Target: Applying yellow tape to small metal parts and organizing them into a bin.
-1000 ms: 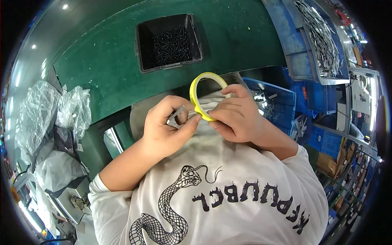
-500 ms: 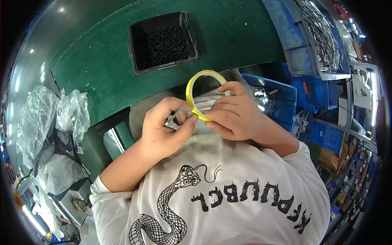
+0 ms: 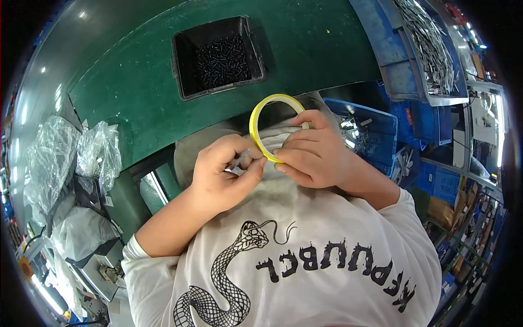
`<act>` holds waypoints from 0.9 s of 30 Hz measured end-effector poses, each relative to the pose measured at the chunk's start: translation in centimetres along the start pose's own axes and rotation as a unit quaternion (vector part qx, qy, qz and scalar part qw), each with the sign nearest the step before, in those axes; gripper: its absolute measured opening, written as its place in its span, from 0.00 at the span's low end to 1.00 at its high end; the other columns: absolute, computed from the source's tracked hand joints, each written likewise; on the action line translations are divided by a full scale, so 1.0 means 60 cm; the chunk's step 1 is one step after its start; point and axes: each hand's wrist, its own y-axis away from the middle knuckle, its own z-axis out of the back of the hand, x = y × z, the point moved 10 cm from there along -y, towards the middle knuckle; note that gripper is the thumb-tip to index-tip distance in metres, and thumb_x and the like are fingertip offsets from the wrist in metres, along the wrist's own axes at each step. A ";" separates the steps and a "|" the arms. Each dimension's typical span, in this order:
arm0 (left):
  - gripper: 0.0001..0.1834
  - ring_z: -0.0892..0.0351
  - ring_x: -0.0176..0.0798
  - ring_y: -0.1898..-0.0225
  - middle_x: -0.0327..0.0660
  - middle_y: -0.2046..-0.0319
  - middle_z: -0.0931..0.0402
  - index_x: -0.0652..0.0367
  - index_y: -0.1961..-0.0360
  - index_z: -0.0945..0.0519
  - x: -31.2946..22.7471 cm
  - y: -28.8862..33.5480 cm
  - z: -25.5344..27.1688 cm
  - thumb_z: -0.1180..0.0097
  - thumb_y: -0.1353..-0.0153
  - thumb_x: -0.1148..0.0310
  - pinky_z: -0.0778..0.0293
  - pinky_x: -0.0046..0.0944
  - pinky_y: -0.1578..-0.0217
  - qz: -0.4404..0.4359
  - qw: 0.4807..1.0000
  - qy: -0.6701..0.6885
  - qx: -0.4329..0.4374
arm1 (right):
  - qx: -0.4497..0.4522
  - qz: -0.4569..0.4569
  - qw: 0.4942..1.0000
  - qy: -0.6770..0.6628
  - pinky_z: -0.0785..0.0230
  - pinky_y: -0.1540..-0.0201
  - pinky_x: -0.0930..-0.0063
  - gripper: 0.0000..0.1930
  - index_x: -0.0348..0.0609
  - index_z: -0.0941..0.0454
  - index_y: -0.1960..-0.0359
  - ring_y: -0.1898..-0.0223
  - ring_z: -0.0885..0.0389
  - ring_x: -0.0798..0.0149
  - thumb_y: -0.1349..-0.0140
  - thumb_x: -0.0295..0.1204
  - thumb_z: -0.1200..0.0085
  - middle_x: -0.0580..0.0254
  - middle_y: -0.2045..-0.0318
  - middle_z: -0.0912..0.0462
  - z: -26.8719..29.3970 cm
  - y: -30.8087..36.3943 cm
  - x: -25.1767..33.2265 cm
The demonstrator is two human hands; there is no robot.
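A roll of narrow yellow tape (image 3: pixel 254 126) with a pale inner ring stands on edge in front of my shirt. My right hand (image 3: pixel 317 155) is closed on its right side, with fingers along the rim and inside the ring. Against the roll's lower left edge, my left hand (image 3: pixel 222 175) is closed, thumb and index finger pinched together at the tape. Within its curled fingers shows a small, shiny silvery piece (image 3: pixel 238 161), mostly hidden, so its kind cannot be made out.
On the green table (image 3: pixel 147 117) stands a black bin (image 3: pixel 178 68) of small dark screw-like parts. Clear plastic bags (image 3: pixel 101 150) lie at the left. At the right are a blue bin (image 3: pixel 406 71) of thin metal strips and a lower blue crate (image 3: pixel 384 133).
My left thumb and index finger have closed together at the roll's edge. The silvery piece is turned and more covered. My right hand and the roll have barely moved.
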 end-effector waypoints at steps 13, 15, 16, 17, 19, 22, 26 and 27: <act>0.10 0.24 0.30 0.74 0.40 0.73 0.21 0.65 0.63 0.18 -0.002 0.000 0.031 0.35 0.48 0.84 0.28 0.28 0.72 -0.009 0.994 -0.041 -0.096 | -0.007 -0.019 1.000 0.014 0.34 0.56 0.61 0.15 0.43 0.23 0.58 0.73 0.20 0.65 0.46 0.28 0.34 0.67 0.74 0.18 0.006 -0.002 -0.006; 0.10 0.22 0.31 0.73 0.41 0.72 0.19 0.65 0.62 0.17 -0.004 0.000 0.031 0.34 0.48 0.83 0.26 0.30 0.71 -0.011 0.992 -0.082 -0.097 | -0.002 -0.018 0.999 0.027 0.34 0.56 0.61 0.16 0.43 0.23 0.58 0.73 0.20 0.65 0.47 0.28 0.33 0.67 0.74 0.18 0.003 -0.004 -0.004; 0.11 0.19 0.33 0.72 0.43 0.71 0.17 0.65 0.62 0.16 -0.006 0.000 0.030 0.34 0.48 0.82 0.24 0.31 0.70 -0.012 0.988 -0.123 -0.098 | 0.003 -0.018 0.999 0.041 0.34 0.57 0.62 0.16 0.42 0.23 0.57 0.73 0.20 0.65 0.48 0.28 0.33 0.67 0.74 0.18 0.001 -0.004 -0.003; 0.11 0.19 0.33 0.72 0.43 0.71 0.17 0.65 0.62 0.16 -0.006 0.000 0.029 0.34 0.48 0.82 0.24 0.31 0.70 -0.012 0.988 -0.123 -0.097 | 0.002 -0.018 0.999 0.041 0.34 0.57 0.62 0.16 0.42 0.23 0.57 0.73 0.20 0.65 0.48 0.28 0.33 0.67 0.74 0.18 0.000 -0.005 -0.003; 0.11 0.16 0.37 0.70 0.45 0.69 0.15 0.63 0.62 0.14 0.015 0.003 0.033 0.33 0.48 0.79 0.21 0.34 0.68 0.056 0.984 -0.132 -0.107 | 0.011 -0.014 0.997 0.079 0.33 0.58 0.64 0.17 0.42 0.22 0.59 0.73 0.20 0.66 0.50 0.30 0.32 0.68 0.74 0.18 -0.006 -0.007 -0.003; 0.12 0.16 0.42 0.71 0.45 0.71 0.16 0.62 0.61 0.14 0.000 -0.003 0.030 0.33 0.50 0.77 0.21 0.37 0.68 0.026 0.976 -0.195 -0.093 | 0.025 -0.013 0.995 0.099 0.33 0.59 0.66 0.16 0.41 0.21 0.62 0.74 0.21 0.67 0.52 0.30 0.31 0.69 0.75 0.19 -0.013 -0.010 -0.003; 0.12 0.16 0.45 0.71 0.44 0.72 0.17 0.61 0.63 0.15 -0.009 -0.008 0.025 0.32 0.52 0.77 0.21 0.39 0.68 -0.021 0.968 -0.240 -0.069 | 0.029 -0.011 0.993 0.114 0.32 0.59 0.67 0.13 0.43 0.20 0.66 0.74 0.21 0.68 0.53 0.30 0.32 0.70 0.75 0.18 -0.021 -0.005 -0.003; 0.12 0.17 0.46 0.72 0.44 0.73 0.17 0.61 0.65 0.16 -0.009 -0.007 0.022 0.32 0.53 0.76 0.22 0.39 0.68 -0.030 0.966 -0.250 -0.062 | 0.037 -0.006 0.992 0.117 0.32 0.59 0.67 0.12 0.43 0.19 0.66 0.74 0.21 0.68 0.52 0.30 0.32 0.71 0.75 0.18 -0.024 -0.005 -0.002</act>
